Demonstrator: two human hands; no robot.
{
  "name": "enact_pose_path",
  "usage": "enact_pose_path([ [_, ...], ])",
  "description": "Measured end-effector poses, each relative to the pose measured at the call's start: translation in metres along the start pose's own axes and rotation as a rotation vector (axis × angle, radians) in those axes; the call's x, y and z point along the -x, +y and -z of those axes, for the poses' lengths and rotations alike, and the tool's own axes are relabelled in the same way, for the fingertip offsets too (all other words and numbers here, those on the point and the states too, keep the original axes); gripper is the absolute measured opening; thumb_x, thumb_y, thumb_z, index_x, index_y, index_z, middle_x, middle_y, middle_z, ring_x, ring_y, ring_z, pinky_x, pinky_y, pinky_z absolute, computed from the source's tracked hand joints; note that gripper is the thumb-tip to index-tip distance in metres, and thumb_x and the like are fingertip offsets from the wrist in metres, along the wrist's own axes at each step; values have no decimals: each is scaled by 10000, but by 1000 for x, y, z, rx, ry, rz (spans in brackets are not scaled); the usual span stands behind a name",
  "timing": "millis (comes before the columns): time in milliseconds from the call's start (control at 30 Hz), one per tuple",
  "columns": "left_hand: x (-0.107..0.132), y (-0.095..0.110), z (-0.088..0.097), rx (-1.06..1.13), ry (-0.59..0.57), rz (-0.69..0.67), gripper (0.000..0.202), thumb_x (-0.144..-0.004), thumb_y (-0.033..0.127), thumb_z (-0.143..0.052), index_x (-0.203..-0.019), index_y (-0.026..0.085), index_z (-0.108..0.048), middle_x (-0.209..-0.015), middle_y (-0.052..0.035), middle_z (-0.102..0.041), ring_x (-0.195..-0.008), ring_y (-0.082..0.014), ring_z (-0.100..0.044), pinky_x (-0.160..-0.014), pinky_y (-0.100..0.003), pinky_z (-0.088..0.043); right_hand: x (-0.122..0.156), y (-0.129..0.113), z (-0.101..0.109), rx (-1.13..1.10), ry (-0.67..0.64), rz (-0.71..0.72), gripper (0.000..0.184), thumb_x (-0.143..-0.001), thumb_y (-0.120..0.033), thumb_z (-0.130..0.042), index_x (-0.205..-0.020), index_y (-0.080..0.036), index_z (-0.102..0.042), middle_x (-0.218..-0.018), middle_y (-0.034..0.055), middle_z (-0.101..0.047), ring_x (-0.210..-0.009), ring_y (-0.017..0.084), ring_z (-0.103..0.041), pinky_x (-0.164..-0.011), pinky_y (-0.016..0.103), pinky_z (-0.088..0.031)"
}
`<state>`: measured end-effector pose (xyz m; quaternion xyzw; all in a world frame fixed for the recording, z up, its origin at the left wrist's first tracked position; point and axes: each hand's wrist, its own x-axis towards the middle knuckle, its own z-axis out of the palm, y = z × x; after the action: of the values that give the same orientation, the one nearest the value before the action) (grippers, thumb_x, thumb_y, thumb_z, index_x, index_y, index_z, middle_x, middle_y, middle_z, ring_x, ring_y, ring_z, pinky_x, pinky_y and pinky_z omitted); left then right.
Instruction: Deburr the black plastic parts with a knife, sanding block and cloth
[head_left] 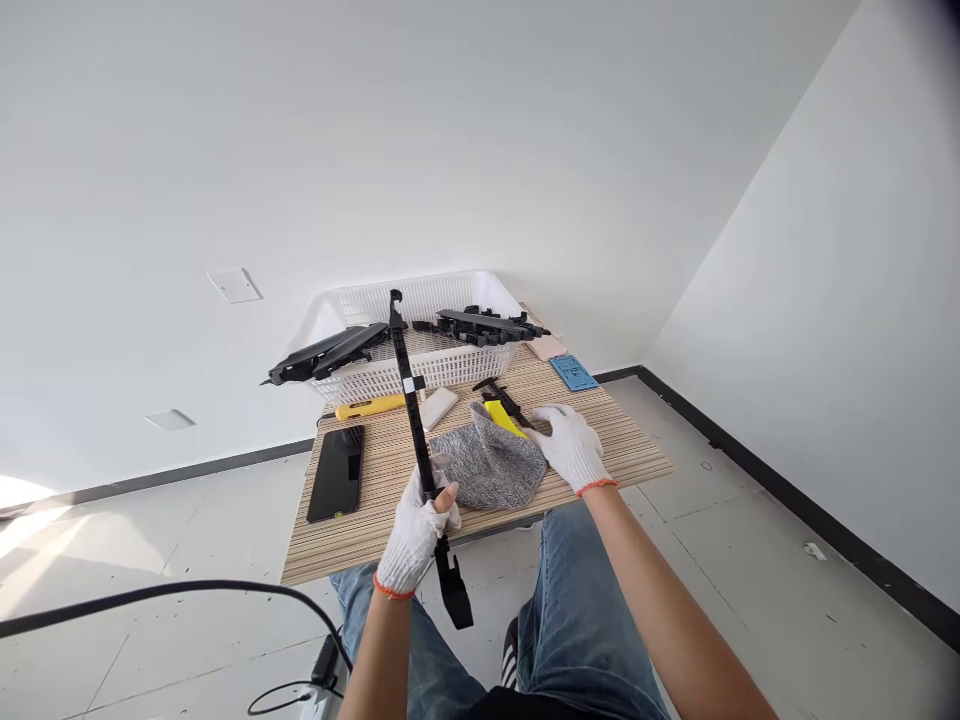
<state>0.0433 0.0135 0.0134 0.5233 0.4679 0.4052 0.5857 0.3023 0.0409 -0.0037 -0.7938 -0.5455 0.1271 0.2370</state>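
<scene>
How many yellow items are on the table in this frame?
2. One yellow tool lies in front of the white basket; the other yellow piece sits at the far edge of the grey cloth, near the right hand. Others may be hidden under the cloth.

A white plastic basket (450,366) stands at the far end of the bench (360,530). Black plastic parts (480,327) lie across the basket's rim, and more black parts (322,355) stick out over its left side. Just in front of the basket lie a yellow knife (369,407) and a white block (437,407). A black phone (337,472) lies front-left of it, and a blue card (574,372) and a pink pad (545,347) lie to its right.
</scene>
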Motion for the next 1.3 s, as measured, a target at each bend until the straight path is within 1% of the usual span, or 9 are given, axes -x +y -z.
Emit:
enact_pose_path([
  [200,-2,0,-1,19,26,1,630,-744,600,-732,-1173,166,-577,-487,68,-533,-469,-136,-479,-520,-257,-390,-23,-13,11,63,-160,-34,326,-887,-379,-614,-1127,-228,-775,-1307,136,-664,-1120,305,-660,-892,391,-477],
  [333,-2,-1,-1,33,17,1,597,-744,607,-733,-1128,171,-595,-487,68,-518,-459,-129,-471,-509,-253,-387,-47,-21,16,48,-244,-89,161,-681,-264,-732,-755,-122,-752,-981,232,-725,-949,373,-687,-746,397,-450],
  [467,-1,2,-1,44,11,2,563,-731,617,-740,-1058,179,-607,-515,70,-505,-473,-117,-457,-515,-253,-395,-55,-10,18,-127,-298,-64,162,-653,-291,-732,-586,-186,-628,-648,86,-657,-744,262,-654,-659,322,-403],
  [600,-1,3,0,34,1,15,591,-744,619,-741,-1109,177,-599,-512,68,-522,-496,-129,-479,-544,-267,-420,-45,18,18,-429,-244,-66,255,-712,-448,-701,-730,-202,-636,-672,16,-639,-688,191,-601,-627,282,-411],
  [800,-7,-6,5,-21,-36,33,650,-802,616,-714,-1234,152,-570,-493,53,-557,-494,-148,-499,-534,-271,-402,-22,31,11,-795,30,-175,390,-700,-543,-711,-775,-236,-481,-629,-65,-487,-566,128,-526,-552,253,-416],
  [900,-7,-6,7,34,-67,32,604,-813,581,-728,-1215,155,-583,-511,60,-549,-498,-134,-495,-546,-265,-411,-4,27,9,-972,171,-252,486,-662,-571,-759,-932,-229,-543,-747,-61,-558,-478,86,-498,-465,235,-399],
  [1033,-9,-3,9,138,-82,31,531,-774,490,-804,-1150,172,-606,-563,75,-531,-504,-103,-482,-552,-249,-408,22,28,11,-1225,286,-257,546,-721,-560,-754,-1144,-242,-617,-957,-9,-674,-426,31,-445,-370,182,-320],
  [1200,-13,-10,10,259,-108,24,475,-716,413,-868,-1059,180,-635,-661,72,-520,-542,-78,-500,-582,-242,-440,41,28,16,-1366,295,-360,612,-704,-515,-811,-1243,-301,-611,-790,-66,-629,-464,26,-481,-422,123,-405],
  [1300,-13,-14,10,333,-110,29,560,-690,403,-894,-1144,187,-648,-808,28,-601,-653,-93,-582,-692,-260,-512,59,9,26,-1381,302,-295,565,-762,-482,-778,-1261,-285,-602,-597,-110,-510,-372,38,-385,-341,126,-325],
])
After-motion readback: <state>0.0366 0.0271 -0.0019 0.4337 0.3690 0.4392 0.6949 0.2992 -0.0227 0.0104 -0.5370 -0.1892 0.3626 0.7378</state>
